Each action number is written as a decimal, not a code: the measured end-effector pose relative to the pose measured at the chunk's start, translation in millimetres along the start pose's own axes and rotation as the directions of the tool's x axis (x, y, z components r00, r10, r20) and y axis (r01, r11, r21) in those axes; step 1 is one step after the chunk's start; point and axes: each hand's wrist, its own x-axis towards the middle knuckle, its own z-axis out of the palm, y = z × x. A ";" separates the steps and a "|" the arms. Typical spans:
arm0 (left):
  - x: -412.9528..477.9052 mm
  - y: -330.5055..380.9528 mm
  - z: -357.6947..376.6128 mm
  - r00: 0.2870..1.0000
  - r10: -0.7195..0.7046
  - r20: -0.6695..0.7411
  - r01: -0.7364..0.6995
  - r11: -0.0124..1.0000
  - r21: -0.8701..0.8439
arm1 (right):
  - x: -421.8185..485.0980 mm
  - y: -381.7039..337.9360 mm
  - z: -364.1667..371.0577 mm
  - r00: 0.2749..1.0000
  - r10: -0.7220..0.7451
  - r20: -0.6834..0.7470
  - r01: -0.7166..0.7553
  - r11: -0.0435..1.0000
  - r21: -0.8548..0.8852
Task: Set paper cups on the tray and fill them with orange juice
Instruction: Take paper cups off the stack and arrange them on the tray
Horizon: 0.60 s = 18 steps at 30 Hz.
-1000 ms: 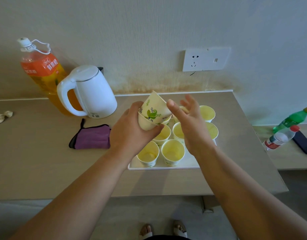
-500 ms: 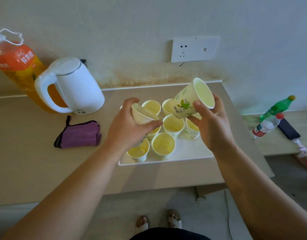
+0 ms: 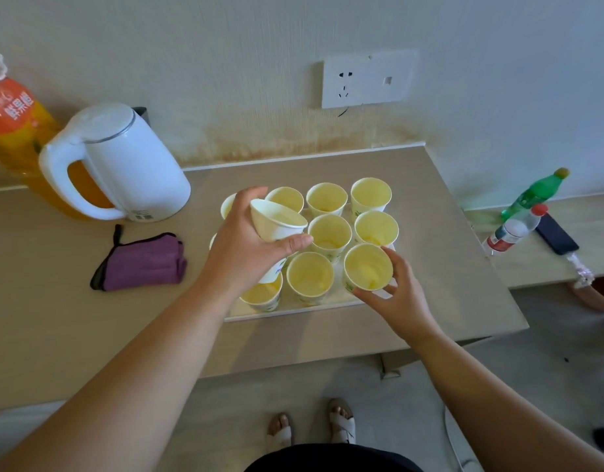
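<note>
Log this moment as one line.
left hand: grips tilted paper cup over tray | right hand: grips upright cup at tray's front-right corner | juice bottle: untouched

Yellow-lined paper cups [image 3: 329,233] stand upright, clustered on the white tray [image 3: 310,310]

Ten white paper cups with pale yellow insides [image 3: 326,199] show on one white rectangular tray [image 3: 293,311], two of them as slivers at its nine o'clock edge; above it is one tilted stack of paper cups [image 3: 276,223], number untellable. At ten o'clock: one white electric kettle [image 3: 123,165], one big orange juice bottle [image 3: 11,114]. At nine: one folded purple cloth [image 3: 144,260]. At three: two small plastic bottles [image 3: 532,195], one dark phone [image 3: 556,235].
</note>
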 end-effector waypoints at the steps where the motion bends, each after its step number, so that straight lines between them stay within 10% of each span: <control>1: -0.8 -0.5 -0.7 1.000 -0.007 0.000 0.007 1.000 0.005 | 0.6 4.5 1.4 1.000 0.005 0.005 -0.005 1.000 -0.009; 18: -11.4 -7.0 4.0 1.000 0.008 0.021 -0.008 1.000 0.013 | 2.2 16.0 6.3 1.000 0.016 -0.016 -0.017 0.998 -0.064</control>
